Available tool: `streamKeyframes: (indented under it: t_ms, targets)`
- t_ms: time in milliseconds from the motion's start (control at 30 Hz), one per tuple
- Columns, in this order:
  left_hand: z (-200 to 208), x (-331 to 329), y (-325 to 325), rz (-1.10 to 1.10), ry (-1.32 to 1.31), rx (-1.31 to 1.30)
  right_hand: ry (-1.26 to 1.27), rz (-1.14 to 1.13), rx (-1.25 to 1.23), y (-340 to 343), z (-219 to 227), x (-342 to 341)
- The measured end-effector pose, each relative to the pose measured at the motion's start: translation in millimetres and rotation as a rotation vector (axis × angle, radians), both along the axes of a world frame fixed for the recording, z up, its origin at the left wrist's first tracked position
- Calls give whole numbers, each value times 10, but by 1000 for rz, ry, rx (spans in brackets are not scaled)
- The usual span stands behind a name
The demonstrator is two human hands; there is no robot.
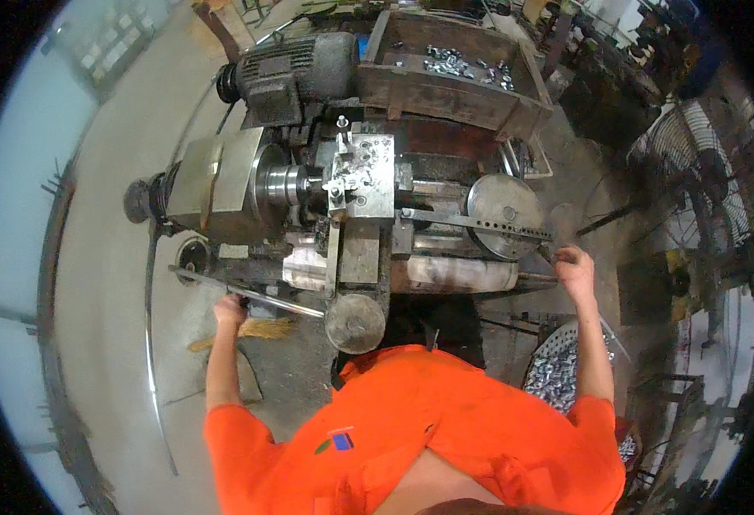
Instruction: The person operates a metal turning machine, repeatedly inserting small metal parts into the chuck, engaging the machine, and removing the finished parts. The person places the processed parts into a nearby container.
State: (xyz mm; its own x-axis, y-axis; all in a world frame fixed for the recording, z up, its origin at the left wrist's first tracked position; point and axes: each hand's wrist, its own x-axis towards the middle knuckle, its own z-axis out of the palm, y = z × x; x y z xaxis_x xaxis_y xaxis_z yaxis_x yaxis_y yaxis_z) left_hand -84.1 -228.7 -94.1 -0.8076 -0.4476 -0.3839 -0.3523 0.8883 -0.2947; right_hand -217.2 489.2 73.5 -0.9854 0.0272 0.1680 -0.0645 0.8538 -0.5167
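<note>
A small metal lathe stands in front of me, with a chuck at the left and a bright square tool-post block in the middle. Below the chuck my left hand is closed at a dark part that I cannot make out, beside a long metal rod. The rod runs to a round metal disc close to my body. At the right, my right hand has its fingers curled near the end of a perforated flat bar. That bar crosses a large round wheel. Its grip is partly hidden.
Behind the lathe sit an electric motor and a wooden box holding small metal parts. A basket full of shiny metal pieces stands by my right forearm. A straw broom lies near my left forearm. A long thin rod extends at the left.
</note>
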Motion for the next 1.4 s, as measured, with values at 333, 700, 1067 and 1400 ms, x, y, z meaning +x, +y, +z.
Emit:
streamKeyframes:
  t_ms: [333, 700, 1067, 1400]
  targets:
    - [282, 311, -420, 618, 916, 1016, -194, -428, 579, 1225, -974, 834]
    - [761, -204, 256, 877, 1269, 1067, -297, -277, -216, 49, -962, 1760]
    - [612, -192, 52, 877, 1146, 1104, -348, -361, -378, -288, -736, 1814]
    - [673, -129, -64, 877, 941, 1012, -238, -282, 379, 754, -942, 1361]
